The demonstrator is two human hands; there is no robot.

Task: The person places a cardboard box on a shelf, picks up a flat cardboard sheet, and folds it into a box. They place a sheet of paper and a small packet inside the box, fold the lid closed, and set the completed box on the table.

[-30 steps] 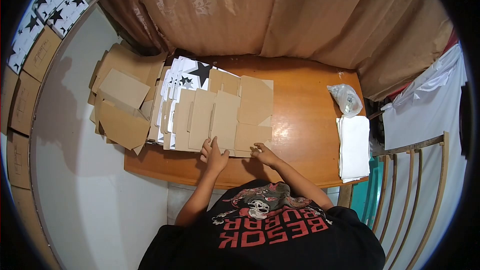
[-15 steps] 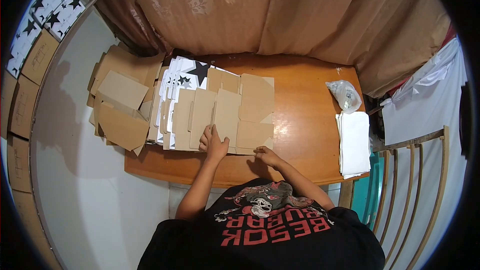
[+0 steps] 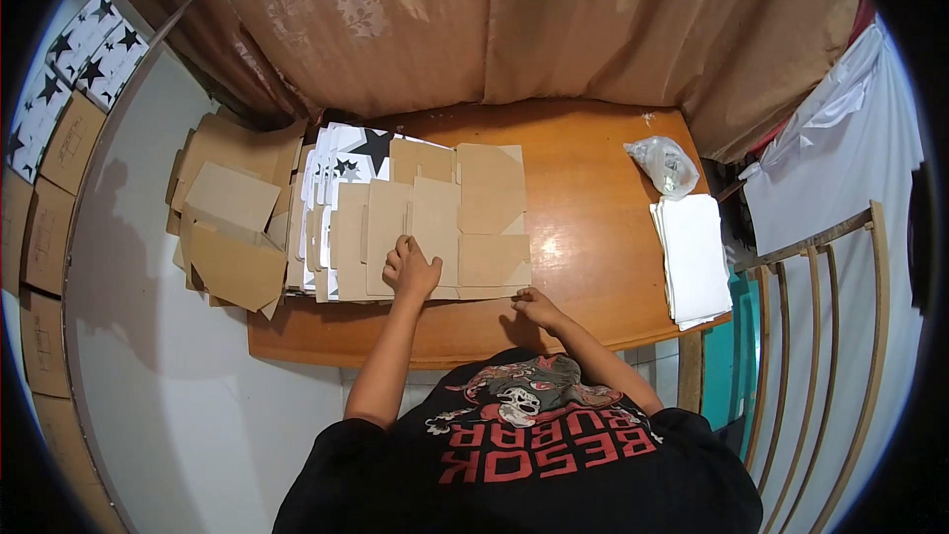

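Note:
A flat, unfolded cardboard box [image 3: 491, 178] lies on top of a stack at the table's front left, its plain brown side up. My left hand [image 3: 413, 271] rests on its panel beside a narrow raised slot, fingers a little bent and thumb apart. At the box's near right corner, my right hand [image 3: 537, 308] is closed with its fingertips on the edge. Under and left of this box, several white sheets with black stars [image 3: 372, 148] show in layers.
Folded brown cardboard pieces [image 3: 232, 257] pile up at the left. A clear plastic bag [image 3: 664, 166] and a stack of white sheets [image 3: 692, 262] sit at the table's right. Boxes [image 3: 49, 227] line the far left; a wooden rack [image 3: 875, 336] stands right.
The view has shifted slightly. My left hand's fingers, earlier extended along the slot, are now more bent on the panel. My right hand stays at the corner.

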